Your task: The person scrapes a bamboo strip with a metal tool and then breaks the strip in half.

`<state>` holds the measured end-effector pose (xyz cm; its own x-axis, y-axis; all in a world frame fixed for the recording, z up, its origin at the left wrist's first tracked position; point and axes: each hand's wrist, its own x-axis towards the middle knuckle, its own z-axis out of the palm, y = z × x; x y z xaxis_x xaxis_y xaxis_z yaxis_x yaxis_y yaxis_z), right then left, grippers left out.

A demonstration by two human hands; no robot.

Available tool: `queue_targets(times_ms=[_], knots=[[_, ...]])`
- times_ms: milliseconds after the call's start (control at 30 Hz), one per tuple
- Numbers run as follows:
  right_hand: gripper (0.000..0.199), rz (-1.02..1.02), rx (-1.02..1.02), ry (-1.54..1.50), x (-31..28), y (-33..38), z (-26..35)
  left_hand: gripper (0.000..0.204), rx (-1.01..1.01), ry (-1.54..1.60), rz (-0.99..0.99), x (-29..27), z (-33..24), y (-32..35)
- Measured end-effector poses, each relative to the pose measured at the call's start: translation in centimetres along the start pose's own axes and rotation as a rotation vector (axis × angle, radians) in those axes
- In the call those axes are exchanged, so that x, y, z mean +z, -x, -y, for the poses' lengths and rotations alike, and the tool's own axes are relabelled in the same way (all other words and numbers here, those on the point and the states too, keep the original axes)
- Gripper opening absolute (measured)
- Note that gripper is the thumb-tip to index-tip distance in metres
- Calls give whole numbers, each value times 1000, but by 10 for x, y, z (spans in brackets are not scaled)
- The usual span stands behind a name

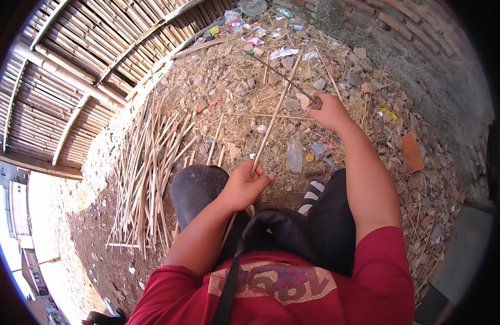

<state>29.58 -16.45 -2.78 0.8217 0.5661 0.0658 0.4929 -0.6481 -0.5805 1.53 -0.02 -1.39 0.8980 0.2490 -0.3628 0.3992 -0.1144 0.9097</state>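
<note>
My left hand (245,186) is closed round a long, pale bamboo stick (275,117), above my left knee, its thumb pointing right. The stick slants away from me, up and to the right, and its lower end runs down past my wrist between my legs. Farther out, my right hand (330,113) grips the handle end of a long, thin, dark tool that looks like a narrow blade (282,76). This blade points to the far left and crosses the upper part of the stick; whether the two touch I cannot tell.
A loose pile of split bamboo sticks (147,179) lies on the ground to my left. Rubble, straw and litter cover the ground ahead, with a clear plastic piece (295,154) and an orange-brown slab (412,154). A bamboo-slat wall (93,65) and a brick wall (417,59) flank it.
</note>
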Motion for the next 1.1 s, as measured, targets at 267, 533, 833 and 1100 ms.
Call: queue_targets(times_ms=[267,533,833,1100], knots=[[29,412,-135,91,-19,20,56,29,30,-132,-53,6,-4,2],[40,459,-242,332,-9,33,84,32,55,-274,-148,6,1,4],[27,338,-66,123,-18,15,37,31,61,-229,-178,7,3,4],[29,327,-2,-42,-12,11,39,31,19,-183,-51,4,-7,11]])
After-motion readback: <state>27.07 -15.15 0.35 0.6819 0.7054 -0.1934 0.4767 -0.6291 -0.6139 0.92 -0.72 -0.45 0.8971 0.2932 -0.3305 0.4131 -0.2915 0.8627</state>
